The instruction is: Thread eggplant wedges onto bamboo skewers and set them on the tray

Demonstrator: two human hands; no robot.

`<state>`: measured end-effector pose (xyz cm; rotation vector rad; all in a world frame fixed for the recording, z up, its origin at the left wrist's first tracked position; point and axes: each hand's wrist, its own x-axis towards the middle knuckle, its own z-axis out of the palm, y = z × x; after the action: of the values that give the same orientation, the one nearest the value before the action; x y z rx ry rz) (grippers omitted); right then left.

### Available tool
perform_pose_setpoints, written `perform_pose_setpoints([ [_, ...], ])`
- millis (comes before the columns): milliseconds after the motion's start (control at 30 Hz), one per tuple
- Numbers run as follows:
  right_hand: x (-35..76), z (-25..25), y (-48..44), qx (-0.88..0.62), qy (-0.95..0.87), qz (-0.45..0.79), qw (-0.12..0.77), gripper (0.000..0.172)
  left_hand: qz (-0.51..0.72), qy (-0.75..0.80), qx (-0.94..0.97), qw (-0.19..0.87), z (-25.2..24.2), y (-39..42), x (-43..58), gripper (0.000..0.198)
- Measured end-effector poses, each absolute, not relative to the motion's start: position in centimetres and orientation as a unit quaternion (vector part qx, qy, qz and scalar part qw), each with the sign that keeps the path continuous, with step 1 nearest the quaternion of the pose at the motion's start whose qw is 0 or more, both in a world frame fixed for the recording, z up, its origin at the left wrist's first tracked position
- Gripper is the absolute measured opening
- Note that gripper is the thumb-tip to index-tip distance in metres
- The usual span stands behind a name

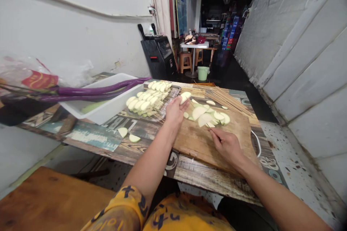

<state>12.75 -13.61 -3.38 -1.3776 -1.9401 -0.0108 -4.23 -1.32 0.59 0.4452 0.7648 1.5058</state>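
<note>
My left hand (175, 112) is closed on a pale vegetable slice (185, 97), held above the left edge of a wooden cutting board (195, 140). My right hand (226, 144) is pinched over the middle of the board, on what looks like a thin skewer; most of it is hard to make out. Between the hands, a loose pile of pale slices with greenish edges (200, 112) covers part of the board. Left of my left hand, several skewered rows of slices (143, 104) lie stacked on a wire-mesh tray (171, 101).
Bare bamboo skewers (230, 100) lie behind the board. Long purple eggplants (97, 90) rest across a white tub (105, 113) at left, near a plastic bag (40, 77). Two cut pieces (134, 138) lie at the table's front. A black speaker (159, 57) stands beyond.
</note>
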Motion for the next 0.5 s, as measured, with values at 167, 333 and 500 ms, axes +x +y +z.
perform_pose_setpoints([
  [167, 12.70, -3.39, -13.69, -0.543, -0.756, -0.009, 0.365, 0.024, 0.675, 0.319, 0.176, 0.642, 0.66, -1.13, -4.43, 0.008],
  [333, 12.66, -3.25, -13.90, -0.539, -0.759, 0.007, 0.366, 0.024, 0.685, 0.317, 0.160, 0.636, 0.74, -1.04, -4.43, 0.009],
  [500, 12.56, -3.05, -14.05, -0.543, -0.760, 0.020, 0.356, 0.025, 0.700, 0.311, 0.168, 0.620, 0.90, -1.21, -4.29, 0.009],
])
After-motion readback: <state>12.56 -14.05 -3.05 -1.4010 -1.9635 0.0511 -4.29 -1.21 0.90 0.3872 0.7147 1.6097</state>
